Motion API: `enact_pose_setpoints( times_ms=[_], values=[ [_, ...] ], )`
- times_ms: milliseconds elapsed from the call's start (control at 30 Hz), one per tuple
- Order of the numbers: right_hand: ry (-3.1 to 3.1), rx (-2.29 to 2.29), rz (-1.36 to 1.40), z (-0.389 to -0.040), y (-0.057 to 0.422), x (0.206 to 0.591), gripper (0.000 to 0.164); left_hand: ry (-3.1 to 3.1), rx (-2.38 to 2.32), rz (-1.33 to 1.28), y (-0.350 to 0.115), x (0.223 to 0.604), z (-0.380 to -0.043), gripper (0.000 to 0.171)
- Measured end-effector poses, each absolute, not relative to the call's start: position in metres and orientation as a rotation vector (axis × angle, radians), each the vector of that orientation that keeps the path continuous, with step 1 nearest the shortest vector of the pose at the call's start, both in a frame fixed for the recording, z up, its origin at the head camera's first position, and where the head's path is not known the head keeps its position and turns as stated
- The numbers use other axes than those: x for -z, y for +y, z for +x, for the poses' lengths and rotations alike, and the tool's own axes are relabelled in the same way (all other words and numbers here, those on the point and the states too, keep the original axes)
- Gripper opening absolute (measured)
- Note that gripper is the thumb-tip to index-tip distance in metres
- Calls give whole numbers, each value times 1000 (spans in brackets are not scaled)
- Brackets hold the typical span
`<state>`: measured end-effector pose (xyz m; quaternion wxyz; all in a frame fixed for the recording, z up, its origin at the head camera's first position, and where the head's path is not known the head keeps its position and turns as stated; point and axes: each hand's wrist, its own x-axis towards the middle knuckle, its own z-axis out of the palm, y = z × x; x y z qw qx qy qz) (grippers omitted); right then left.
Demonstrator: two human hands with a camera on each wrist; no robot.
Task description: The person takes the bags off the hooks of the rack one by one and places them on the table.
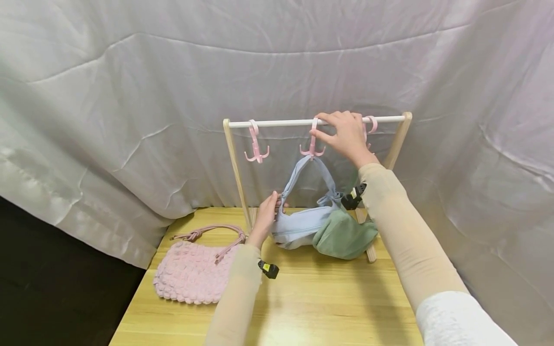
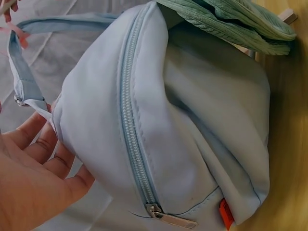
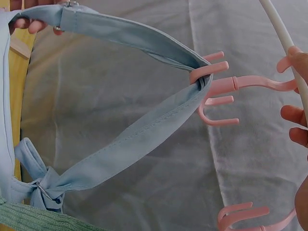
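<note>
A light blue bag hangs by its strap from the middle pink hook, a piece with several prongs. Up at the white rod, my right hand holds the top of that hook, fingers over the rod and thumb below. My left hand grips the strap's left end, where it joins the bag. In the left wrist view, its fingers reach behind the strap end beside the zipper. A green bag overlaps the blue bag's right side.
A pink puffy bag with a knotted handle lies on the wooden table at left. Another pink hook hangs on the rod's left part; a third is partly behind my right hand. Wooden posts hold the rod. Grey curtains surround it.
</note>
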<state>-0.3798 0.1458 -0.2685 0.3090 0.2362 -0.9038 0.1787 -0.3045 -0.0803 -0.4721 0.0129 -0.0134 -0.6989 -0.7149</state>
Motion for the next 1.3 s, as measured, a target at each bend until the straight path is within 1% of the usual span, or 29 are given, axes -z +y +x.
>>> enact_pose_setpoints(
  times_ms=[333,633,900,1167,1300],
  values=[
    [-2381,-482,627,-381,145,269,45,-2215,2156,-53,-88,461,-288,52],
    [-2388,-482,615,-379,144,268,46,-2239,1991,-41,-94,451,-279,43],
    [-2390,-497,610,-379,145,269,47,-2210,2033,35,-101,439,-275,42],
    [-2377,-501,606,-380,144,269,46,-2239,2097,51,-110,425,-268,41],
    [-2382,-502,600,-379,144,270,47,-2237,2143,40,-113,420,-265,43]
  ],
)
